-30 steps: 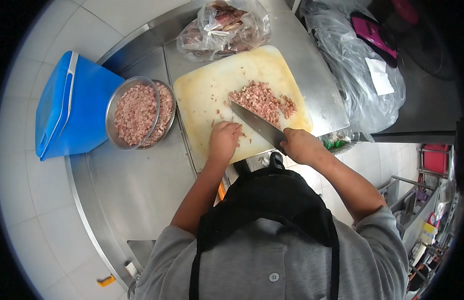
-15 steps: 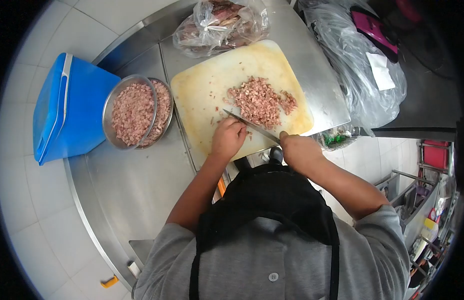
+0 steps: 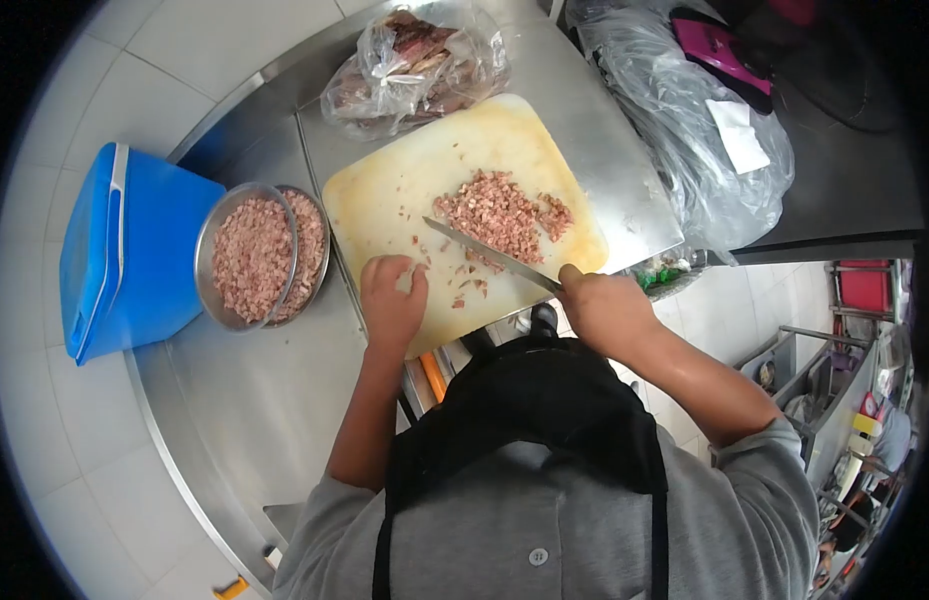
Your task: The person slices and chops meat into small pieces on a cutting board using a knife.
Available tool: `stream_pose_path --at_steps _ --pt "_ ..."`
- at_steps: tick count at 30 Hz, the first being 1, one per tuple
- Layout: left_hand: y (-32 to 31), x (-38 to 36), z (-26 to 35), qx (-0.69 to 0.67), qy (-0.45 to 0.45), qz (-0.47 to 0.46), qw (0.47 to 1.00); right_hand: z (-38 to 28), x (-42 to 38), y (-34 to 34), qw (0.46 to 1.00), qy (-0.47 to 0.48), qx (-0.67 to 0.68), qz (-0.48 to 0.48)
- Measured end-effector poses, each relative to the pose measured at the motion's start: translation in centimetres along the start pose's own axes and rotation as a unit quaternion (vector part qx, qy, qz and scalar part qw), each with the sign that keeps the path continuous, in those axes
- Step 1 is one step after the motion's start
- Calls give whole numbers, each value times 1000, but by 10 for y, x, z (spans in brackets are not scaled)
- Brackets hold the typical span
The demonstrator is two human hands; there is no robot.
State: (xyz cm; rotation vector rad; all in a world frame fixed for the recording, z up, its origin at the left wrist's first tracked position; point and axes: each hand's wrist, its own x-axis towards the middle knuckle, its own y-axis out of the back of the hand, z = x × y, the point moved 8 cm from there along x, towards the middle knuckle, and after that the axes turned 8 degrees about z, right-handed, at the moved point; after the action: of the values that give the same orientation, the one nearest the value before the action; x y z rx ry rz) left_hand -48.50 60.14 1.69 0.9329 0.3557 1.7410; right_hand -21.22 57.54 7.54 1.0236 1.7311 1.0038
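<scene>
My right hand (image 3: pixel 606 312) is wrapped round the handle of a knife (image 3: pixel 489 252), whose long blade points up and left, just along the near edge of a pile of diced meat (image 3: pixel 494 215). The pile lies on a yellowed white cutting board (image 3: pixel 374 195). Over the board's left near edge is my left hand (image 3: pixel 392 305), its fingers loosely bent and the thumb apart from them, with nothing visible in it. A few loose meat bits (image 3: pixel 469 290) lie between the hand and the blade.
Left of the board, two bowls (image 3: pixel 206 265) of diced meat overlap on the steel table (image 3: pixel 224 400). Beyond them stands a blue cooler (image 3: pixel 149 250). A clear bag of meat (image 3: pixel 414 75) touches the board's far side. Large plastic bags (image 3: pixel 674 130) lie to the right.
My left hand has moved left, away from the blade and the meat pile, and its fingers have loosened. Small pieces now show where it was. The knife stays in my right hand.
</scene>
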Motion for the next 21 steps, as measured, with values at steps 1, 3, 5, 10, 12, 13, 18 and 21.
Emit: stream_pose_path --at_steps 1,3,5,10,12,13,18,21 --pt "7 -1 0 7 15 27 1000 3 -5 4 1000 -2 -1 3" --pt "14 -4 9 3 7 49 999 3 -13 21 995 20 -39 88" --pt "21 5 25 4 2 74 997 14 -17 20 990 29 -56 128" --pt "-34 37 93 72 -111 -87 987 19 -28 22 971 119 -101 182" --pt "-86 32 90 86 -115 -222 965 17 -35 28 967 154 -88 181" --pt "-104 38 73 92 -81 -232 965 14 -41 31 963 189 -75 175" --pt "-90 65 -2 63 10 -106 992 61 -70 42 964 145 23 224" --pt "-63 34 -24 15 80 -78 994 118 -63 20 973 -55 181 134"
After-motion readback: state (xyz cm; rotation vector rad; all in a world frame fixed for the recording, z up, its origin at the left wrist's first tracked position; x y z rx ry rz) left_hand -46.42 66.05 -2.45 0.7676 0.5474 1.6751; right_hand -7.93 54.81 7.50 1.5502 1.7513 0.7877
